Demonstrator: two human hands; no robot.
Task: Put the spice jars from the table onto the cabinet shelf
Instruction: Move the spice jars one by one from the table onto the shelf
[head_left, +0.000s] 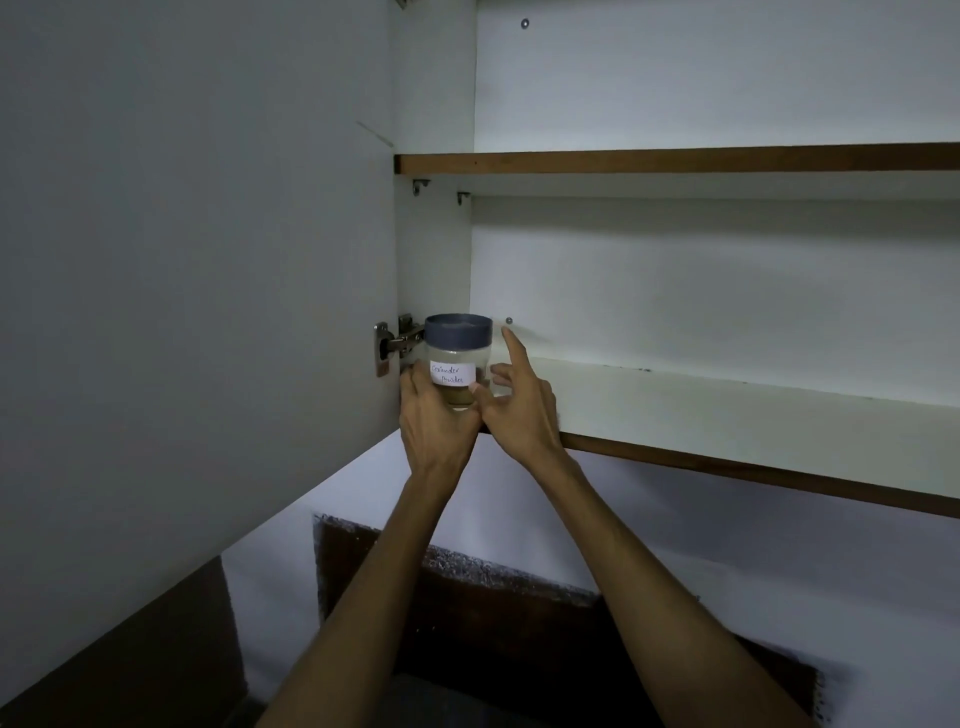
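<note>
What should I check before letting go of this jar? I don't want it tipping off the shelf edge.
1. Jar upright: ok, grey lid level on top.
2. Lid closed: ok as far as visible.
3. Base fully on the lower shelf: cannot tell, the left hand covers the bottom.
4. Clear of the door hinge: cannot tell, the jar sits very near it.
5. Right hand free to withdraw: ok, fingers spread, only lightly at the jar's side.
6. Label facing out: ok, handwriting visible.
</note>
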